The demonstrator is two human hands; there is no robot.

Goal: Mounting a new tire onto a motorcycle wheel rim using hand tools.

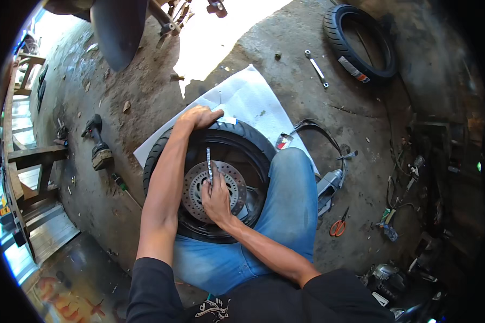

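A motorcycle wheel lies flat in front of me, its black tire (pixel 256 141) around a dark rim and a drilled silver brake disc (pixel 235 182). My left hand (pixel 199 117) is closed over the tire's far edge, beside a small white label (pixel 227 120). Over the middle of the disc, my right hand (pixel 216 196) grips a narrow silver metal bar (pixel 209 161) with a ridged surface, which points away from me. The palm hides the bar's near end. My jeans-clad leg (pixel 293 188) rests against the wheel's right side.
Under the wheel is a white sheet (pixel 248 91). A loose tire (pixel 333 29) and a wrench (pixel 317 70) lie far right, orange-handled scissors (pixel 338 227) and a grey part with a hose (pixel 328 188) nearer. Left are a cordless power tool (pixel 98 142), a screwdriver (pixel 121 184) and wooden framing (pixel 37 156).
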